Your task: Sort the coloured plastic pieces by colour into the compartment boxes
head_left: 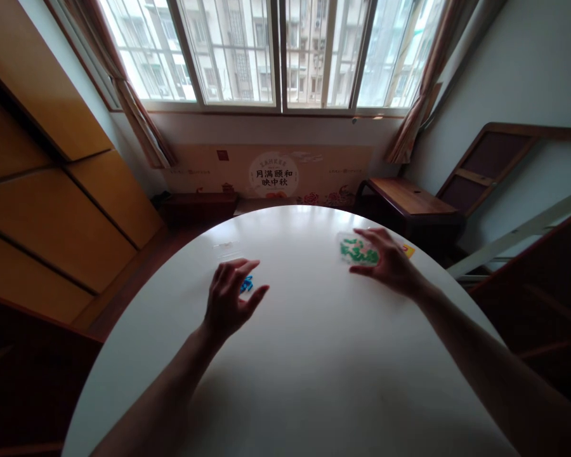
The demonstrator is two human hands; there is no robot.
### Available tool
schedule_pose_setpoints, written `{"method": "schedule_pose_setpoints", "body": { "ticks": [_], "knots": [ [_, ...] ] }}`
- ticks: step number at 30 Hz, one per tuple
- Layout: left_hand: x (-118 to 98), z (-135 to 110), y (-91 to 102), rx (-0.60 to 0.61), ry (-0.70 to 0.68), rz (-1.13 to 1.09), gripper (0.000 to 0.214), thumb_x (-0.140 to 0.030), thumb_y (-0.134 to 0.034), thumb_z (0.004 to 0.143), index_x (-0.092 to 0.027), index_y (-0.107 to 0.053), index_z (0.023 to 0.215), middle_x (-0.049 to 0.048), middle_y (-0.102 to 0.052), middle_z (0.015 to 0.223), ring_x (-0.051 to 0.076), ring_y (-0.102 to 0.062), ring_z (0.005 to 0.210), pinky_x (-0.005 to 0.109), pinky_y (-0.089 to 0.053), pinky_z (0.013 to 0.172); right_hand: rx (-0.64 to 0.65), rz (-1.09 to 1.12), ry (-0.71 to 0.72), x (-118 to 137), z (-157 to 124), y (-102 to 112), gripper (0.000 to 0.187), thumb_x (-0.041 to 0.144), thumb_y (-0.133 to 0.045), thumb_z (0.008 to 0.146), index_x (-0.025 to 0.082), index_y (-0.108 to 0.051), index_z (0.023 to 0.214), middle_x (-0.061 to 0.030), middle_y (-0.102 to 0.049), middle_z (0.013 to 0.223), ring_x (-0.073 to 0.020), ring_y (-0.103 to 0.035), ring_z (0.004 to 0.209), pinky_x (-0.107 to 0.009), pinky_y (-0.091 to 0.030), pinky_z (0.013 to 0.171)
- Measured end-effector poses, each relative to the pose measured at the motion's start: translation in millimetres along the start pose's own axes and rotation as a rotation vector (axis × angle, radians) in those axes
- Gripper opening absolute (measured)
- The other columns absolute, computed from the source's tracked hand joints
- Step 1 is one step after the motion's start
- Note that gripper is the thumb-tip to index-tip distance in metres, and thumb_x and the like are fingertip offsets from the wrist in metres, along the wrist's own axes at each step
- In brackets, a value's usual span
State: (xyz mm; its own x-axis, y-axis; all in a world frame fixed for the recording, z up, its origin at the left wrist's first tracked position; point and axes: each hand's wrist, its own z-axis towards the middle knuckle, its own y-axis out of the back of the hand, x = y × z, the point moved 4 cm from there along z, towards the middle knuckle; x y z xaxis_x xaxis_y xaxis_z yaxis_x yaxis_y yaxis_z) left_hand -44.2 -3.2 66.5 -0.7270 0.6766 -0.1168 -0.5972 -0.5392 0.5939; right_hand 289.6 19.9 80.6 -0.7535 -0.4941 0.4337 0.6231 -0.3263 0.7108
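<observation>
My left hand (pixel 231 295) hovers over the left part of the white round table (pixel 304 355), thumb and fingers apart. Small blue pieces (pixel 246 284) show between its thumb and forefinger; the hand hides part of them. Just beyond its fingertips lies a clear, see-through item (pixel 226 249), perhaps a lid or tray. On the right, my right hand (pixel 385 257) has thumb and fingers around the near and far sides of a clear container (pixel 343 252) with several small green pieces (pixel 359 251) in it. Blur hides its exact shape.
A yellow item with red marking (pixel 408 251) lies beside my right wrist, partly covered. Beyond the table's curved edge stand a wooden chair (pixel 409 193) at right and a low dark bench (pixel 200 203) at left. Wooden cabinets (pixel 52 209) line the left wall.
</observation>
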Motion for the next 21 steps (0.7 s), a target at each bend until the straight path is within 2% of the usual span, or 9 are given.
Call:
{"method": "schedule_pose_setpoints", "body": {
  "ticks": [4, 7, 10, 12, 16, 18, 21],
  "knots": [
    [-34.4, -5.6, -13.9, 0.235, -0.073, -0.169, 0.07, -0.053, -0.066, 0.078, -0.022, -0.042, 0.136, 0.0172, -0.042, 0.138, 0.031, -0.051, 0.117, 0.046, -0.048, 0.094, 0.247, 0.268, 0.059, 67.8, -18.8, -68.3, 0.079, 0.037, -0.082, 0.066, 0.028, -0.048, 0.137, -0.011, -0.05, 0.124, -0.029, -0.053, 0.113, -0.046, -0.048, 0.095],
    [-41.9, -12.5, -22.1, 0.343, -0.085, -0.228, 0.061, -0.047, -0.063, 0.083, -0.025, -0.043, 0.137, 0.0148, -0.046, 0.137, 0.029, -0.052, 0.118, 0.044, -0.049, 0.095, 0.265, 0.407, 0.075, 93.1, -27.4, -100.3, 0.076, 0.04, -0.081, 0.067, 0.025, -0.05, 0.134, -0.0119, -0.051, 0.122, -0.0284, -0.053, 0.113, -0.045, -0.048, 0.096],
    [-38.5, -15.3, -25.0, 0.331, -0.087, -0.238, 0.05, -0.04, -0.06, 0.087, -0.026, -0.048, 0.133, 0.0137, -0.052, 0.132, 0.028, -0.056, 0.113, 0.042, -0.05, 0.092, 0.183, 0.556, 0.005, 93.8, -31.0, -111.3, 0.078, 0.041, -0.083, 0.064, 0.024, -0.05, 0.133, -0.0121, -0.05, 0.126, -0.0282, -0.052, 0.116, -0.045, -0.045, 0.099],
    [-35.9, -16.4, -25.9, 0.303, -0.106, -0.253, 0.049, -0.041, -0.06, 0.086, -0.024, -0.051, 0.131, 0.0144, -0.054, 0.131, 0.028, -0.057, 0.11, 0.044, -0.05, 0.092, 0.171, 0.733, -0.064, 88.7, -34.0, -115.0, 0.084, 0.037, -0.085, 0.062, 0.025, -0.046, 0.136, -0.0116, -0.049, 0.128, -0.0276, -0.051, 0.117, -0.044, -0.045, 0.1],
    [-33.4, -19.2, -28.8, 0.272, -0.099, -0.329, 0.047, -0.042, -0.06, 0.086, -0.024, -0.054, 0.128, 0.0141, -0.056, 0.127, 0.027, -0.058, 0.108, 0.042, -0.05, 0.09, 0.274, 1.153, -0.245, 82.6, -42.5, -124.7, 0.095, 0.03, -0.084, 0.063, 0.025, -0.034, 0.143, -0.0085, -0.056, 0.118, -0.0215, -0.061, 0.098, -0.036, -0.053, 0.085],
    [-33.1, -19.9, -29.9, 0.273, -0.075, -0.357, 0.045, -0.041, -0.059, 0.086, -0.025, -0.055, 0.128, 0.0131, -0.057, 0.125, 0.025, -0.058, 0.107, 0.04, -0.05, 0.088, 0.287, 1.252, -0.323, 82.5, -45.1, -126.8, 0.1, 0.026, -0.085, 0.061, 0.025, -0.029, 0.145, -0.0063, -0.058, 0.111, -0.0176, -0.062, 0.088, -0.031, -0.054, 0.077],
    [-33.6, -19.3, -30.3, 0.28, -0.056, -0.362, 0.043, -0.042, -0.057, 0.087, -0.024, -0.057, 0.126, 0.013, -0.059, 0.123, 0.025, -0.059, 0.105, 0.04, -0.051, 0.086, 0.28, 1.311, -0.393, 83.8, -46.3, -125.9, 0.106, 0.021, -0.086, 0.058, 0.024, -0.026, 0.146, -0.0044, -0.058, 0.107, -0.0153, -0.061, 0.083, -0.028, -0.054, 0.072]
  ]
}}
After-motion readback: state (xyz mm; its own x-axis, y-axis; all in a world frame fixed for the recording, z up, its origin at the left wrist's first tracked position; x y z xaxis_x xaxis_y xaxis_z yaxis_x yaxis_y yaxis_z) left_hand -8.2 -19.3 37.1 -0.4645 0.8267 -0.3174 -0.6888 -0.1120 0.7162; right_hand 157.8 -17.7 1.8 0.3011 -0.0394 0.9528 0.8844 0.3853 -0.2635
